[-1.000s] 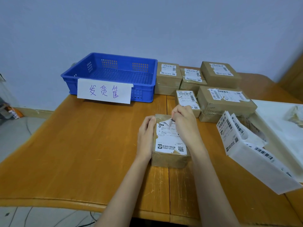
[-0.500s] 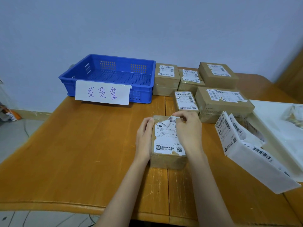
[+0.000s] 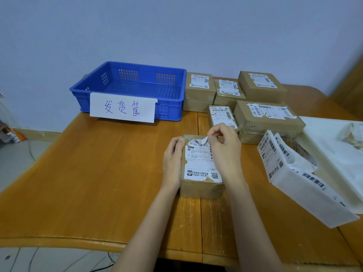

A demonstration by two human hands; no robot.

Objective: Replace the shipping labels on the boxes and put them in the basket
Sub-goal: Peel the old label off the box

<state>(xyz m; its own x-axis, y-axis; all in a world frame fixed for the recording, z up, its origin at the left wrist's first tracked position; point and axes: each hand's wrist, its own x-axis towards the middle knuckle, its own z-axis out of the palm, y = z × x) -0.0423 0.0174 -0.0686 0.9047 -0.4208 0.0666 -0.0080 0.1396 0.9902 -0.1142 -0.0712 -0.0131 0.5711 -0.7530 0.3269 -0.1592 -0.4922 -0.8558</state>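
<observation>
1. While the left hand (image 3: pixel 172 163) rests flat against the left side of a small cardboard box (image 3: pixel 200 188) on the wooden table (image 3: pixel 88 183), fingers straight, the box sits upright near the front edge
2. Right hand (image 3: pixel 225 152) curls over the box top, finger and thumb pinching the torn, lifted upper corner of its shipping label (image 3: pixel 198 160)
3. Blue basket (image 3: pixel 137 85) stands at the back left, well apart; five labelled boxes (image 3: pixel 263 116) just beside it to the right; a stack of fresh labels (image 3: pixel 279 154) lies at the right
</observation>
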